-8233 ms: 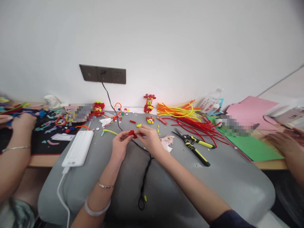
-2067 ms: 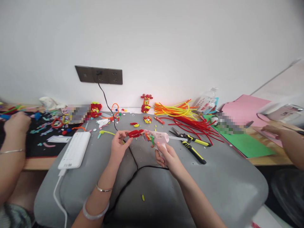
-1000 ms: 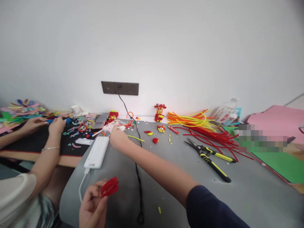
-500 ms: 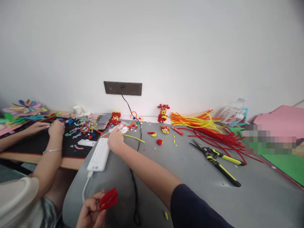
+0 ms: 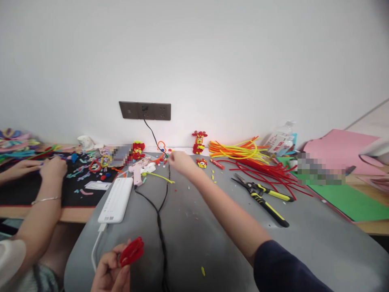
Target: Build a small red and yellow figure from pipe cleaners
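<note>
Low in the view, my left hand (image 5: 110, 269) pinches a bent red pipe cleaner piece (image 5: 131, 251) between thumb and fingers. My right hand (image 5: 181, 163) is stretched toward the wall with its fingers curled in; whatever they hold, if anything, is hidden. Close to its left are small coloured pom-poms (image 5: 162, 157) and an orange loop (image 5: 161, 144). A pink glue gun (image 5: 138, 172) lies farther left, beside a yellow-green pipe cleaner (image 5: 156, 177). To the right, a red-and-yellow figure (image 5: 199, 142) stands by the wall, with a small face piece (image 5: 201, 163) in front.
Pliers (image 5: 258, 194) with black-yellow handles lie at right, before yellow, orange and red pipe cleaners (image 5: 240, 151). A white power bank (image 5: 116, 200) and black cable (image 5: 162, 235) occupy the left side. Another person's hands (image 5: 53, 168) work over a black mat (image 5: 15, 190).
My right hand has moved away from the glue gun, to the right and toward the wall, uncovering the gun. My left hand still holds the red piece. The view has shifted right.
</note>
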{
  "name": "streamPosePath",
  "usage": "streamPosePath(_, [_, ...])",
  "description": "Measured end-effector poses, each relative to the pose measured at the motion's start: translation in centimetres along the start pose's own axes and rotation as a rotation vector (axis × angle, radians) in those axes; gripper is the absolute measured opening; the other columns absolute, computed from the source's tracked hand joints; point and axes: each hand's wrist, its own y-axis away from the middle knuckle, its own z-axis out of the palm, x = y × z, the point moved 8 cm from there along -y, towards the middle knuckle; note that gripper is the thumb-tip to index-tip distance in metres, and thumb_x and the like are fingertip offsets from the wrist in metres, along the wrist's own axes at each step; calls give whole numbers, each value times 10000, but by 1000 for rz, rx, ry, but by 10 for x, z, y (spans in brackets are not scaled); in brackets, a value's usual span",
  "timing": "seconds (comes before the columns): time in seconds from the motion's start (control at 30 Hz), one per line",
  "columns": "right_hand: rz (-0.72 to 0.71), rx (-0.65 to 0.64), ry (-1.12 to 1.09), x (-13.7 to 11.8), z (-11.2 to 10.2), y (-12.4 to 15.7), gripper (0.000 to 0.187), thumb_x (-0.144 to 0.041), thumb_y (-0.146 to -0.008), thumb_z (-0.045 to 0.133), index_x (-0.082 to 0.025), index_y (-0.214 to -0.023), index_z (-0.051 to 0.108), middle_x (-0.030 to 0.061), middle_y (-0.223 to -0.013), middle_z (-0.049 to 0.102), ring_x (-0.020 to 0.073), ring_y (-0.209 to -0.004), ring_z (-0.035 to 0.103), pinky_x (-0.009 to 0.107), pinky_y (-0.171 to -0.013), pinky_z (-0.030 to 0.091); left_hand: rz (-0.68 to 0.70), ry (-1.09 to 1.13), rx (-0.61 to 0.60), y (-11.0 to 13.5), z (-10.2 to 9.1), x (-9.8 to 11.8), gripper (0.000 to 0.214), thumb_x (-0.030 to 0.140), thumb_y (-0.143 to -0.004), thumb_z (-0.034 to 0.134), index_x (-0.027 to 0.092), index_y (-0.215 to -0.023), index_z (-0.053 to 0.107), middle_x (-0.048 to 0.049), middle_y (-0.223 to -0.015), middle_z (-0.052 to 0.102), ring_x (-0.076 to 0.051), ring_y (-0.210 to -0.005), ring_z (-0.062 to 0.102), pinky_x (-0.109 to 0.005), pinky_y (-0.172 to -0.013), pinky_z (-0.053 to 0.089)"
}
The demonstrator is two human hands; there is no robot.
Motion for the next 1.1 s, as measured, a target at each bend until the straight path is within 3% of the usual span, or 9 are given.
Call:
streamPosePath(0.13, [103,1,77,63,-1,-11,194,-163,-869,545,-110,-957,709,186,-1039,725,269,-996,669,335,-837,458,38,40,-80,4,42,10,477,260,-486,913,184,-657,475,26,-822,674,-128,-789,675,-217,-787,583])
streamPosePath(0.23, [89,-10,79,74,17,-14,96,-205,-810,667,-137,-848,723,158,-962,742,272,-994,666,361,-902,427,26,86,-121,8,77,4,456,268,-508,901,192,-672,483,21,-820,681,-147,-810,683,-243,-803,582])
streamPosePath(0.37, [72,28,12,72,28,-18,26,-148,-769,698,-147,-794,708,131,-947,743,242,-970,668,319,-880,433,-78,170,-167,19,125,-24,421,285,-538,877,202,-656,482,16,-767,687,-168,-764,685,-302,-803,581])
streamPosePath(0.53, [145,215,-157,101,-4,-13,145,-177,-873,555,-161,-958,672,109,-989,729,201,-944,663,268,-787,457,-132,296,-161,38,189,-48,244,360,-734,752,205,-850,605,-43,-916,736,-199,-930,700,-419,-1012,478])
streamPosePath(0.6, [204,300,-227,129,-23,-4,179,-168,-865,551,-166,-1016,648,90,-966,729,192,-912,665,267,-781,461,-169,368,-152,44,217,-55,237,345,-746,751,202,-861,602,-49,-958,746,-177,-970,694,-405,-1058,434])
streamPosePath(0.7, [313,408,-323,185,-48,20,209,-119,-800,594,-156,-995,655,77,-891,730,193,-849,669,278,-766,473,-117,439,-205,48,261,-57,256,287,-724,782,209,-784,546,-6,-887,743,-154,-985,694,-376,-1093,387])
streamPosePath(0.9, [449,622,-524,280,-89,84,141,-142,-722,634,-119,-846,697,69,-754,705,176,-662,648,298,-668,504,-9,450,-262,21,341,-71,254,313,-772,730,207,-807,502,-31,-971,711,-167,-1008,684,-382,-1048,413])
streamPosePath(1.03, [437,710,-715,301,-96,104,292,-294,-768,604,-109,-972,702,21,-652,660,131,-509,583,259,-494,481,141,296,-238,-16,375,-73,289,294,-758,708,213,-772,431,-50,-1028,675,-183,-1040,654,-368,-975,456])
streamPosePath(1.1, [387,728,-831,298,-92,100,323,-332,-739,637,-109,-960,712,6,-611,641,114,-492,566,239,-473,475,229,223,-315,-32,385,-69,327,271,-722,736,210,-729,415,-57,-1029,659,-186,-1043,643,-356,-967,461])
